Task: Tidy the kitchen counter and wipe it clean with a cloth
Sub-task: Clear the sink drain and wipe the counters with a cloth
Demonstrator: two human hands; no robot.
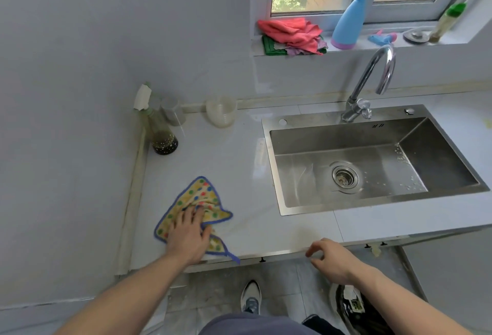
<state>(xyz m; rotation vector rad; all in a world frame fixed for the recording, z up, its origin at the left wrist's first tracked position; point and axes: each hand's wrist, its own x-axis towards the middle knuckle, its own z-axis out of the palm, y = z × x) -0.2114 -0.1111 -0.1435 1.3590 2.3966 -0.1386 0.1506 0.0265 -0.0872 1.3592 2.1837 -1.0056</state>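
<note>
A yellow dotted cloth [200, 195] with a blue border lies crumpled on the white counter [234, 164], near its front left. My left hand [187, 236] presses flat on the cloth, fingers bunching its middle. My right hand [332, 257] hovers at the counter's front edge, to the right of the cloth, fingers loosely curled and holding nothing.
A dark-bottomed bottle [161, 132], a grey cup [173, 110] and a clear cup [221, 114] stand at the back left corner. A steel sink [372, 164] with a tap [372, 81] fills the right. Cloths [292, 33] and bottles [348, 22] sit on the windowsill.
</note>
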